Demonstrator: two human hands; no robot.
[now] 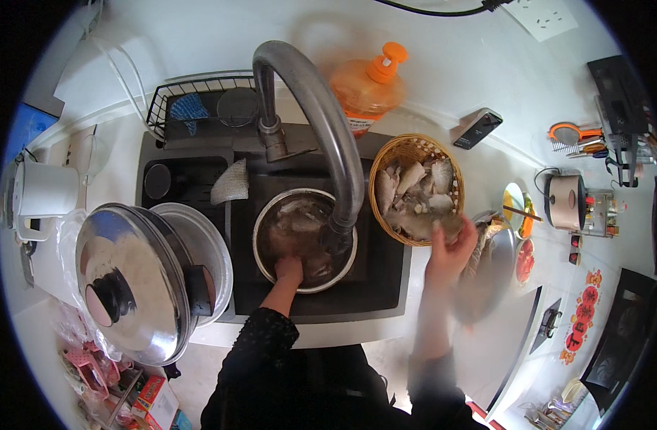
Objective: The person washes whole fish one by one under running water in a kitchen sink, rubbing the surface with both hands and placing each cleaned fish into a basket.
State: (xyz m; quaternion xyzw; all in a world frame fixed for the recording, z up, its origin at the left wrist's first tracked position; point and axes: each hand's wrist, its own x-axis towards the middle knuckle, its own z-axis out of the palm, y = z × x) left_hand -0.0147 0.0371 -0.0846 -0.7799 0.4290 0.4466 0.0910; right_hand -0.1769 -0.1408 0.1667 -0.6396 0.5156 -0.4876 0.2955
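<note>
My left hand (289, 270) reaches into a round metal bowl (257, 244) of murky brown water in the sink, its fingers hidden below the surface. Pale fish pieces (301, 215) show dimly in that water. On the right, my right hand (453, 248) is at the near rim of a round wicker basket (378, 217). Its thumb and fingers are around the end of a grey-skinned piece of fish (419, 223), slightly blurred. Several other cut fish pieces (411, 177) lie in the basket. Above the bowl, a metal faucet (328, 107) arches over, its spout end close to the water.
A stack of pots with a shiny lid (140, 317) stands left of the dark sink (379, 301). Behind are an orange soap pump bottle (368, 88), a wire rack (199, 83) and a phone (479, 129). Right of the basket are a metal dish (495, 263) and small food plates (524, 260).
</note>
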